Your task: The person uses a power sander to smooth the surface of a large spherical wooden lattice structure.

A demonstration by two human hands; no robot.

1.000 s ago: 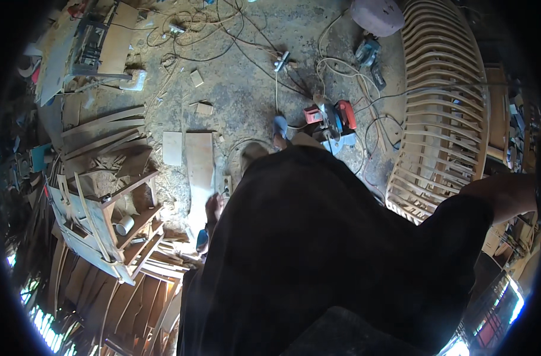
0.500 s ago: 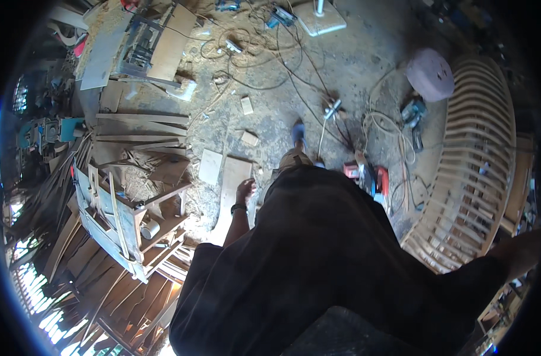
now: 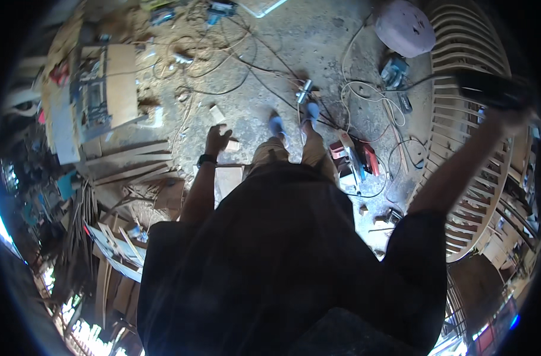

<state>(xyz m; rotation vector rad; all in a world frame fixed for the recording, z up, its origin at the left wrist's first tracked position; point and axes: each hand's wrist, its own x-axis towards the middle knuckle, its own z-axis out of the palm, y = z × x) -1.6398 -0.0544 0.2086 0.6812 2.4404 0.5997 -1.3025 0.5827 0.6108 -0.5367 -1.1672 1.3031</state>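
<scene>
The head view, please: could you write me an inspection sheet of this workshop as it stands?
Surface: dusty concrete floor with sawdust.
Job's things: dark tool held over curved slatted wood frame.
Clutter: planks, offcuts, red power tool, pink round lid.
Hands: right hand grips the dark tool; left hand hangs open, wristwatch on.
Cables: tangled cords around the feet.
Surroundings: workbench, stacked wood at left.

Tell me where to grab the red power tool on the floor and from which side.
Judging from above, take the red power tool by its upper body, coming straight down. It lies flat on the floor just right of the person's feet, top exposed. Cables loop around it on the right, so the left side looks freer. No handle can be made out.
</scene>
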